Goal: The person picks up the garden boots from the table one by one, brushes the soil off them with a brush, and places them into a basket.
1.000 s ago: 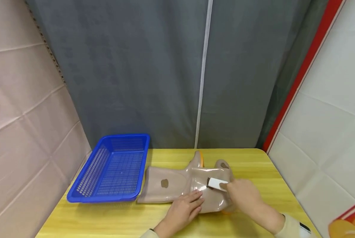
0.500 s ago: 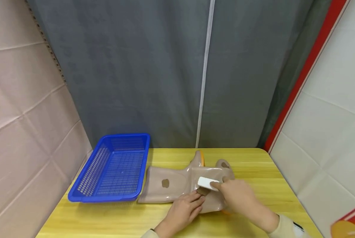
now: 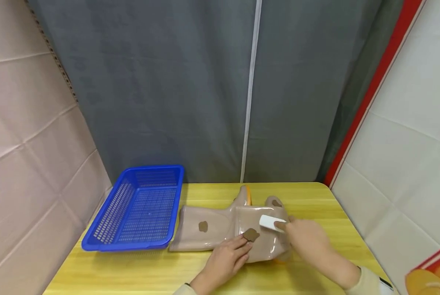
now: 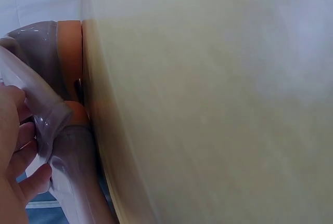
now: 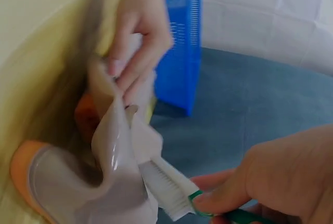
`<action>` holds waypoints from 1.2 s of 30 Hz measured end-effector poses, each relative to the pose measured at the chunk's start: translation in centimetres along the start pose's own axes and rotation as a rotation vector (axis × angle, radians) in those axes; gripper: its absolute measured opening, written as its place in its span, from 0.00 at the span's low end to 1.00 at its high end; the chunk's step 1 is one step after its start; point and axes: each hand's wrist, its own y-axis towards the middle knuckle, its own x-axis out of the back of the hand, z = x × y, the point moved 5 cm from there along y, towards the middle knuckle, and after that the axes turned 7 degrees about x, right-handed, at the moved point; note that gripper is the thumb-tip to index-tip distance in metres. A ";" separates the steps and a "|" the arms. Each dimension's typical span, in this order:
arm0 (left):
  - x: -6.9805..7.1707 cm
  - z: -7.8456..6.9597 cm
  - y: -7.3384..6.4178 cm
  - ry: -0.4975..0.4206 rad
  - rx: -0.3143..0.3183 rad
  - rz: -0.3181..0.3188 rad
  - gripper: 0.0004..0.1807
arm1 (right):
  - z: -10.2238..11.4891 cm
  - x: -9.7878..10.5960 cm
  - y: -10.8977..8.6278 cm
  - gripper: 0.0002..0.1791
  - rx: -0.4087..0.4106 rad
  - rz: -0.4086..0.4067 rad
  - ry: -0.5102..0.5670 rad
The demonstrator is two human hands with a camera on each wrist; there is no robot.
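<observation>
Two shiny beige rain boots lie on their sides, partly overlapping, with brown patches on them. My left hand [image 3: 226, 259] rests its fingers on the upper boot [image 3: 265, 248] near its opening, beside a brown patch [image 3: 251, 234]. The lower boot [image 3: 194, 217] extends left with another patch on its shaft. My right hand [image 3: 308, 239] grips a white brush [image 3: 268, 222], held over the upper boot's shaft. White bristles [image 5: 158, 185] and a green part of the handle [image 5: 242, 216] show in the right wrist view, facing the boot. Orange soles [image 4: 69, 52] show in the left wrist view.
A blue plastic basket [image 3: 148, 215] stands at the left of the yellow wood-grain table [image 3: 139, 272]. A grey curtain [image 3: 168, 102] hangs behind, with pale cloth walls at both sides.
The brush went left across the upper boot towards my left hand, covering the patch, then moved back right and up, uncovering it. My left hand and the boots stay in place.
</observation>
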 end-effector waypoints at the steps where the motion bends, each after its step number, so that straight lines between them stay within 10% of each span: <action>1: 0.0 0.0 0.0 -0.001 0.000 -0.002 0.18 | 0.2 0.0 0.1 0.25 0.010 -0.005 0.010; 10: -0.2 -0.5 0.3 -0.042 -0.016 -0.013 0.17 | 3.7 -1.7 -0.1 0.24 0.211 -0.074 0.069; 25: -0.1 -0.3 0.0 -0.033 0.004 0.016 0.18 | -1.4 -2.2 0.4 0.27 0.002 -0.223 -0.039; 36: 0.0 -0.1 0.1 -0.034 -0.006 0.000 0.18 | 0.0 -1.7 1.2 0.32 0.003 -0.108 0.053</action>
